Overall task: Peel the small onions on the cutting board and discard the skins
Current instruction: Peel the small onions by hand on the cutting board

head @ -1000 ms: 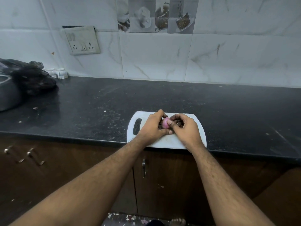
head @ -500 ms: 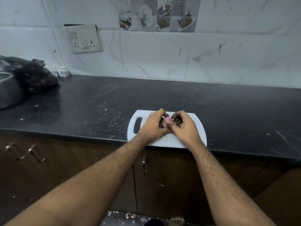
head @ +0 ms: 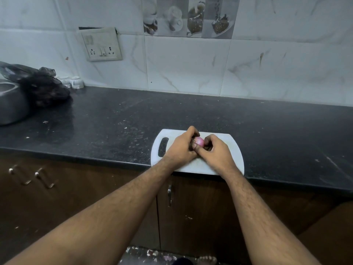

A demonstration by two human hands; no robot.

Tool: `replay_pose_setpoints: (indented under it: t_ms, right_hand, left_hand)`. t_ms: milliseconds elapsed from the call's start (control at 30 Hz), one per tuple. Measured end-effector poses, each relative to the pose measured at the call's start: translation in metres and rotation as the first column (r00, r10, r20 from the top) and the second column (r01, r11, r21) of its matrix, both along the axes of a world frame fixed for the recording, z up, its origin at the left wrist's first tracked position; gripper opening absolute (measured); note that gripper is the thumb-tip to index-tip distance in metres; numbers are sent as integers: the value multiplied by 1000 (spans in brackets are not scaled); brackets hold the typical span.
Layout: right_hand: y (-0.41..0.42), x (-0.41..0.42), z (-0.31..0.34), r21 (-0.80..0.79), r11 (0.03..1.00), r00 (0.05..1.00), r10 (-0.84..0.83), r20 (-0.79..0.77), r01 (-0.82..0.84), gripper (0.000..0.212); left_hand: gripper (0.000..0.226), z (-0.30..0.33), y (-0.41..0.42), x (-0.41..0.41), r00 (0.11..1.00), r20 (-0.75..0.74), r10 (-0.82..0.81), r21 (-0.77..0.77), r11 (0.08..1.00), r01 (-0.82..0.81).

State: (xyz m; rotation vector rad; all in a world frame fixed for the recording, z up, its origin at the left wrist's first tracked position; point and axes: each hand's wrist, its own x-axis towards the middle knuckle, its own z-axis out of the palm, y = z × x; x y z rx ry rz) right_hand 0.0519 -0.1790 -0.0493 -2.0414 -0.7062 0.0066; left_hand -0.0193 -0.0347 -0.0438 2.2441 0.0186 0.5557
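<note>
onion (head: 199, 141), small and pink, sits pinched between both hands just above the middle of the white cutting board (head: 234, 150). left hand (head: 181, 148) curls around it from the board's handle side, fingers wrapped over the far side and the thumb pressed up against the near face, so it is grasping the onion. right hand (head: 216, 153) closes in from the other side, fingers bent and fingertips touching the onion, also gripping it. some dark bits show between the fingers under the onion, too small to tell whether they are skin. the two hands touch each other at the thumbs.

cutting board lies at the near edge of the black countertop (head: 267, 127), its handle slot (head: 163, 147) on the left end. far to the left of the board, at the back of the counter, a crumpled dark plastic bag (head: 42, 87) leans against a grey metal pot (head: 11, 104). just behind the bag stand small white cups (head: 75, 82) by the wall. up and to the left of the board, a switch and socket panel (head: 101, 44) is mounted on the marbled tiles. below the board, a metal handle (head: 169, 195) shows on the brown cabinet door.
</note>
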Motion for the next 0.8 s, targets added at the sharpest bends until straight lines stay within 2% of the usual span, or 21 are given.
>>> replay_pose_setpoints:
  t_ms: [67,167,333,467,633,733,800]
  right_hand:
    - [0,0,0,-3,1000,1000,2,9,-2,29]
    - [-1,0,2,82,997,1000,0,-25,2,24]
    - [-5,4,1,128,991,999,-39,-17,41,5]
    - [-6,4,0,122,991,998,-62,27,58,7]
    - [-7,0,1,162,986,999,34,21,-37,17]
    - [-8,2,2,270,958,994,-81,-71,97,25]
    - [-6,4,2,244,946,976,-192,-100,211,25]
  left_hand:
    - [37,1,1,2,1000,4,-11,-5,1000,11]
    - [51,1,3,4,1000,-18,-22,-8,1000,22]
    - [61,-3,3,5,999,-41,-3,-9,1000,2]
    - [52,-3,4,6,999,-51,-7,-3,1000,6]
    - [55,-4,4,7,997,-75,19,-39,999,-22]
    - [58,-5,6,7,995,-94,41,-66,997,-47]
    - [60,-6,7,7,994,-99,36,-83,996,-44]
